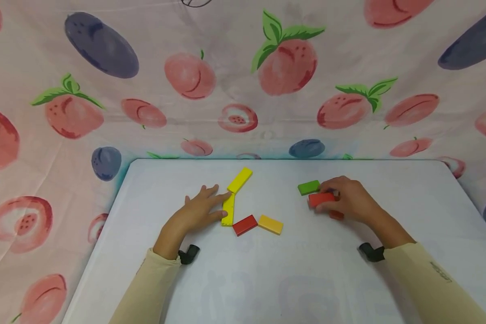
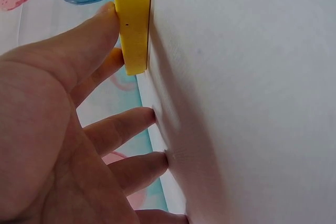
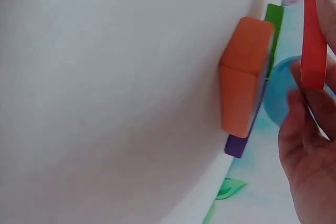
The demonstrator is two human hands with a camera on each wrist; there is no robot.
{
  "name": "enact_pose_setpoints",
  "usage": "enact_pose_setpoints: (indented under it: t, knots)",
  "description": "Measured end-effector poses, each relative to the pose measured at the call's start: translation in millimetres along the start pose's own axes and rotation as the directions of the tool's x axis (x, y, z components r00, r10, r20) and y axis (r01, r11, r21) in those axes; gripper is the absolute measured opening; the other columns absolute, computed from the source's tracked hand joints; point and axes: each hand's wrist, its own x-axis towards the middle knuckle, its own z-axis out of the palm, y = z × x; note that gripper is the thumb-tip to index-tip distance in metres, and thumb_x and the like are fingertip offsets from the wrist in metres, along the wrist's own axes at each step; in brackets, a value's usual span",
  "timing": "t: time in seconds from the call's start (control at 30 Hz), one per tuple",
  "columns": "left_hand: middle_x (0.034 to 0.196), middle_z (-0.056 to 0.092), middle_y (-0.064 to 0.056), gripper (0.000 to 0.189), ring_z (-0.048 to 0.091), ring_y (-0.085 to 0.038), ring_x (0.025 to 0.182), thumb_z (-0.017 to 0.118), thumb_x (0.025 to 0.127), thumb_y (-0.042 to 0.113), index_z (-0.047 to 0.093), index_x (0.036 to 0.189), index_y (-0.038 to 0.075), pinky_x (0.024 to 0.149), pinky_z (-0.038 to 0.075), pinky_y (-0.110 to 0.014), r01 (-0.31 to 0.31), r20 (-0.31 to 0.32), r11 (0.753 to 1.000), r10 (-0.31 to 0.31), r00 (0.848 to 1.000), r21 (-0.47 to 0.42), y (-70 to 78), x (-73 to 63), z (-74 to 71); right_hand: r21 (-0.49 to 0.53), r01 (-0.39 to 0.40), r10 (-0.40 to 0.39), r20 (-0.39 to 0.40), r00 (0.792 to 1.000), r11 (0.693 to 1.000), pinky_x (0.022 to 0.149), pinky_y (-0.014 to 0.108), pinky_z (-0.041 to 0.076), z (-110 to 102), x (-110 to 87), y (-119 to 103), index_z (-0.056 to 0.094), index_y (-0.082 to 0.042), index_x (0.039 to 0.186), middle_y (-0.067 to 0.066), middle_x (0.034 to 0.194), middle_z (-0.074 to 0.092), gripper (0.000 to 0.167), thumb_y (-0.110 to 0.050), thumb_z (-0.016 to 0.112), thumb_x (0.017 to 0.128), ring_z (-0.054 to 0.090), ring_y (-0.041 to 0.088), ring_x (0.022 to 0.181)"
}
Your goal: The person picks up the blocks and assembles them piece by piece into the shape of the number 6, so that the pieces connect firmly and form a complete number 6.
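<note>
On the left side of the white table [image 1: 243,279], the left hand [image 1: 202,208] lies with fingers spread, its grip open. Thumb and forefinger touch the near yellow block [image 1: 228,210] along its left side, which would steady it without closing round it. The far yellow block [image 1: 240,180] slants away to the far right from that block's far end. At its near end lies a red block [image 1: 245,225], with an orange-yellow block [image 1: 270,224] meeting it at the right; these four form a bent line, each angled so that ends or corners come together.

Farther right, the right hand [image 1: 350,200] has its grip closed on the held red block [image 1: 321,199], pinched between thumb and fingers. It appears raised off the table, probably so it clears the pieces around it: a green block [image 1: 308,187] just beyond, an orange block [image 3: 239,98] and a purple block [image 3: 239,142]. That cluster sits close to the right hand, presumably within easy reach.
</note>
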Motion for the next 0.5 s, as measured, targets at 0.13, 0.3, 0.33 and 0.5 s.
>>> enact_pose_setpoints:
  t: [0.13, 0.3, 0.33, 0.5]
  knots:
    - [0.170, 0.025, -0.009, 0.061, 0.012, -0.043, 0.158, 0.065, 0.098, 0.043, 0.043, 0.155, 0.036, 0.114, 0.007, -0.081, 0.004, -0.002, 1.000, -0.004, 1.000, 0.003, -0.5, 0.2, 0.5, 0.063, -0.023, 0.020, 0.042, 0.999, 0.998, 0.068, 0.027, 0.053, -1, -2.9, -5, 0.068, -0.014, 0.107, 0.003, 0.096, 0.070, 0.038, -0.031, 0.089, 0.080, 0.060, 0.020, 0.088]
    - [0.170, 0.026, -0.008, 0.061, 0.012, -0.043, 0.158, 0.065, 0.099, 0.044, 0.043, 0.155, 0.037, 0.114, 0.007, -0.081, 0.007, -0.001, 1.000, -0.007, 1.000, 0.011, -1.4, 1.0, 1.3, 0.106, -0.009, -0.001, 0.094, 0.996, 0.994, 0.070, 0.024, 0.055, 2, -6.3, -11, 0.069, -0.018, 0.114, -0.003, 0.092, 0.069, 0.037, -0.025, 0.087, 0.082, 0.061, 0.017, 0.088]
    - [0.170, 0.026, -0.008, 0.061, 0.012, -0.043, 0.158, 0.064, 0.099, 0.044, 0.043, 0.155, 0.037, 0.114, 0.007, -0.081, 0.005, -0.002, 1.000, -0.005, 1.000, 0.013, -1.6, 1.3, 1.5, 0.108, -0.010, -0.001, 0.106, 0.994, 0.994, 0.071, 0.024, 0.055, 2, -7.1, -13, 0.071, -0.019, 0.117, -0.004, 0.093, 0.070, 0.038, -0.024, 0.087, 0.083, 0.061, 0.017, 0.089]
    - [0.170, 0.025, -0.009, 0.061, 0.012, -0.043, 0.158, 0.064, 0.099, 0.044, 0.043, 0.156, 0.036, 0.113, 0.008, -0.082, -0.008, -0.004, 1.000, 0.008, 1.000, 0.013, -2.5, 1.4, 1.4, 0.150, 0.000, -0.022, 0.150, 0.988, 0.989, 0.073, 0.023, 0.055, 4, -11.4, -23, 0.072, -0.019, 0.122, -0.004, 0.098, 0.070, 0.037, -0.022, 0.082, 0.087, 0.061, 0.016, 0.092]
